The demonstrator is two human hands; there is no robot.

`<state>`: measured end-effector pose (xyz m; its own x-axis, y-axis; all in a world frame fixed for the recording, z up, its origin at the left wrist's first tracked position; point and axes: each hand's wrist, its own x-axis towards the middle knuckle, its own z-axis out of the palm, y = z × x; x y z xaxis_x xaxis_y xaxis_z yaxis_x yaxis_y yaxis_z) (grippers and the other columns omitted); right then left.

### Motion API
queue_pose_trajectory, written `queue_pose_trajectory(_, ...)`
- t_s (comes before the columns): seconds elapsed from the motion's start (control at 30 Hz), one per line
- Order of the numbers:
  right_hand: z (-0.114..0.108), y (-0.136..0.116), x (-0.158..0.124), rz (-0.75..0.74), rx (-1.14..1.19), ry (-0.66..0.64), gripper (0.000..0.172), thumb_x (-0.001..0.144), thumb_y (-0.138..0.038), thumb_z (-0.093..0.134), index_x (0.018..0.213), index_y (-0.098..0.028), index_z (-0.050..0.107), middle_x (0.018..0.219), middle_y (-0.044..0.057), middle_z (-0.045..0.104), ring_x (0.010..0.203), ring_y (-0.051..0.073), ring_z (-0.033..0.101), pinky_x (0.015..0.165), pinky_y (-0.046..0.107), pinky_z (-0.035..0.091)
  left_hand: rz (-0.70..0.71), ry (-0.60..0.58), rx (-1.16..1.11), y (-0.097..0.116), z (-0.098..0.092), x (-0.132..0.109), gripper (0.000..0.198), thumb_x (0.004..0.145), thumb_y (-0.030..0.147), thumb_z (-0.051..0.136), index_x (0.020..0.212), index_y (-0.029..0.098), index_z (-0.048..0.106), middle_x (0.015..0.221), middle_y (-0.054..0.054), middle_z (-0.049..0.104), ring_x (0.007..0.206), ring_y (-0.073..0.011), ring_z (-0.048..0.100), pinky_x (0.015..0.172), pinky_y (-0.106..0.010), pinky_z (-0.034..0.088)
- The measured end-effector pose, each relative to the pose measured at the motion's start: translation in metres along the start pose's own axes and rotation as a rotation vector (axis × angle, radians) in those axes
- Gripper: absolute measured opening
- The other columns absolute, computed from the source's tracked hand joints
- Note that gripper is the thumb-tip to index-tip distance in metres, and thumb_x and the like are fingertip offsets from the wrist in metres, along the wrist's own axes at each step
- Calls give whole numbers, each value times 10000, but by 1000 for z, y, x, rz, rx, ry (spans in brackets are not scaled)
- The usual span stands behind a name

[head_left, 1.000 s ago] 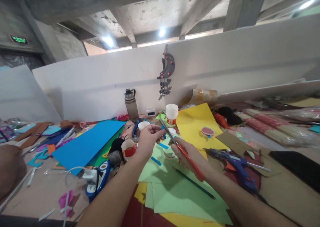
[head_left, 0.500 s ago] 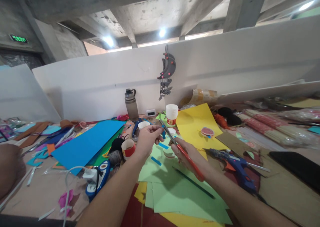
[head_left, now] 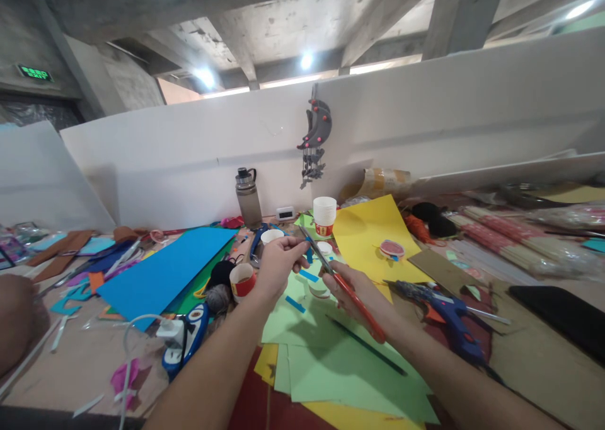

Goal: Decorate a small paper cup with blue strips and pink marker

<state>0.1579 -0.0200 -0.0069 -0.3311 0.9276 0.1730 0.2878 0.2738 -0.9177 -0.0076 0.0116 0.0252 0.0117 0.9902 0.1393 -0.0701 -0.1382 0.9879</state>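
Note:
My right hand (head_left: 360,294) grips red-handled scissors (head_left: 338,280), blades pointing up and left toward my left hand. My left hand (head_left: 278,265) is raised over the table, its fingers pinched on a small blue paper strip (head_left: 309,253) that sits against the scissor blades. Below both hands lie light green paper sheets (head_left: 340,367) with small blue strips (head_left: 295,304) on them. A dark pencil (head_left: 366,347) rests on the green paper.
A big blue sheet (head_left: 165,272) lies left, a yellow sheet (head_left: 371,234) behind the hands. Paper cups (head_left: 324,215), a water bottle (head_left: 248,198) and a blue glue gun (head_left: 444,313) stand around. Another person's arm (head_left: 16,319) shows at the far left.
The scissors and right hand have shifted slightly left toward the left hand; the blue strip stays pinched at the blades.

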Motion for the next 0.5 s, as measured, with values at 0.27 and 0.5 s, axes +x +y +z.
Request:
queue_pose_trajectory(0.27,0,-1,0,0,-13,17,369,797,-551,504,844,-189,556,601,-22,488,518,108,447,444,211,347,2,-6,-21,-1,0,1,281,645,380,717,711,130,607,456,-12,584,367,-69,453,378,-184,281)
queue_pose_trajectory(0.5,-1,2,1,-3,2,7,364,802,-558,492,833,-199,540,577,-32,475,500,110,454,445,214,361,10,-36,-61,2,5,-4,301,655,393,716,744,136,589,485,-10,590,389,-69,462,400,-191,289)
